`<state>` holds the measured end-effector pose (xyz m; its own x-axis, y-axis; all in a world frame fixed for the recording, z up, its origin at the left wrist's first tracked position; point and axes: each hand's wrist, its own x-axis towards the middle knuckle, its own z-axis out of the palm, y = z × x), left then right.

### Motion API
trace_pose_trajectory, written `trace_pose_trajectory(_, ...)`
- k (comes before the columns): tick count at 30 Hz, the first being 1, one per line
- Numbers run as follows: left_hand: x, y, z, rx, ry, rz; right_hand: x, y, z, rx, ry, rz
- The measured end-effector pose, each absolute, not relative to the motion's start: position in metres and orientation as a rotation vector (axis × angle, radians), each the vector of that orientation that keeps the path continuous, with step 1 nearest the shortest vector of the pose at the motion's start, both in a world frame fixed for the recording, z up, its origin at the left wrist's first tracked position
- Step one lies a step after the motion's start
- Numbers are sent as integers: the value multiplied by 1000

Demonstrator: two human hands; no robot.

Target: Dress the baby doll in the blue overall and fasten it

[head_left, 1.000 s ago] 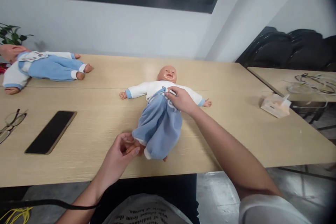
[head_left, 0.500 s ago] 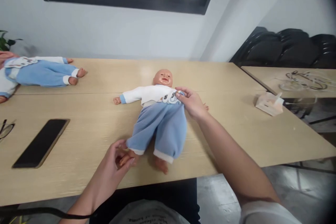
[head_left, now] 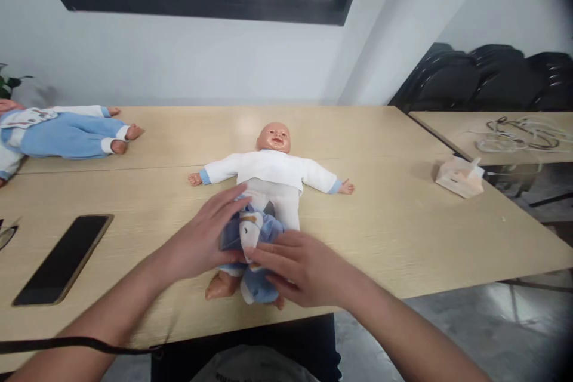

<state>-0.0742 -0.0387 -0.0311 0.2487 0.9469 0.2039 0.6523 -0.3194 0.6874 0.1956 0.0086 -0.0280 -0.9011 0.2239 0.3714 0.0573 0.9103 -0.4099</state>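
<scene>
A baby doll (head_left: 271, 167) in a white top lies on its back in the middle of the wooden table (head_left: 403, 215), head away from me. Its blue trousers (head_left: 250, 239) are bunched down around its legs. My left hand (head_left: 203, 239) grips the left side of the bunched trousers, fingers curled over the cloth. On the right side, my right hand (head_left: 295, 265) holds the same cloth, covering the doll's lower legs. One bare foot (head_left: 217, 287) sticks out near the table's front edge.
A second doll (head_left: 62, 134) in blue and white lies at the far left. A black phone (head_left: 62, 258) rests on the table at the left. A small tissue box (head_left: 459, 178) stands at the right, with cables (head_left: 514, 137) on another table and black chairs (head_left: 483, 77) behind.
The trousers have come down from the doll's waist to its legs. My right hand moved from the chest to the legs, and my left hand left the foot for the cloth.
</scene>
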Motion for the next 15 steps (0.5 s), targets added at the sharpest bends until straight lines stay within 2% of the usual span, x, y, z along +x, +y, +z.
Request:
trace_pose_trajectory(2,-67,-9,-20,2147,1165,714,197,3,-32,-210,-2707,407)
trace_pose_trajectory(5,-61,17,-15,2222,1043,606,210,-2,-39,-345,-2657,344)
trace_pose_trajectory(7,-63,22,-17,2249,1067,626,219,-5,-41,-465,-2541,526)
trace_pose_trajectory(12,-73,11,-25,2256,1015,822,221,-4,-31,-849,-2071,1298)
trace_pose_trajectory(15,-77,3,-29,2208,1069,949,214,7,-16,-955,-2200,1416)
